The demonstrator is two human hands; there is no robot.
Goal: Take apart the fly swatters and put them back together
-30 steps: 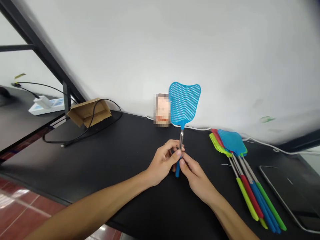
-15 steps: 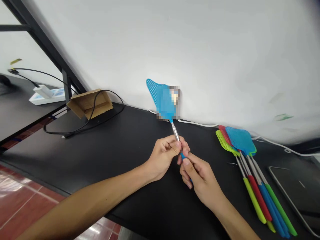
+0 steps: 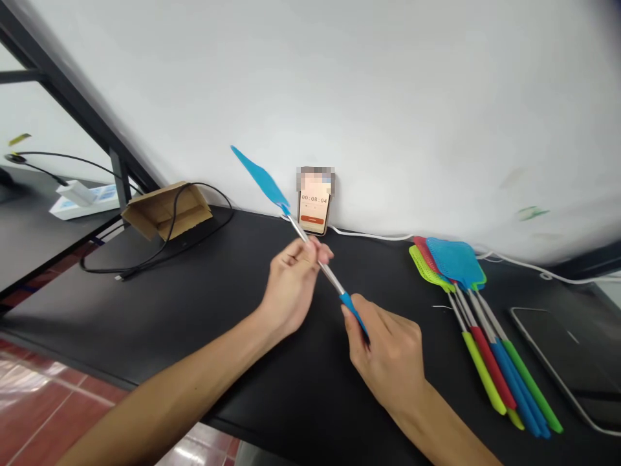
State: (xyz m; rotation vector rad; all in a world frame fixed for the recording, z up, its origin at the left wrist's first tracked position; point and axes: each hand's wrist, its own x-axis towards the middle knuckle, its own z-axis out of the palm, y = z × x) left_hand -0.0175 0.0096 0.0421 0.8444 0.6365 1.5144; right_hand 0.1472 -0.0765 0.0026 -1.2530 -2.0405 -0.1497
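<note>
Both hands are on one blue fly swatter [image 3: 264, 181] with a silver metal shaft, held slanting up to the left above the black table. My left hand [image 3: 294, 275] pinches the shaft around its middle between thumb and fingers. Wrapped round the blue handle is my right hand [image 3: 388, 343], which hides the handle's lower end. The swatter's head is seen almost edge-on. To the right lies a pile of several fly swatters [image 3: 456, 262] in yellow-green, red, blue and green, their handles pointing toward me.
A phone [image 3: 313, 213] showing a timer leans against the white wall. An open cardboard box [image 3: 169, 210] and a black cable [image 3: 140, 266] lie at left, near a white power strip [image 3: 82, 197]. A dark tablet-like device [image 3: 567, 356] rests at far right.
The swatter has lengthened along its shaft as my hands moved apart. Its head has swung left and turned edge-on, uncovering the phone. My right hand now grips the handle more fully.
</note>
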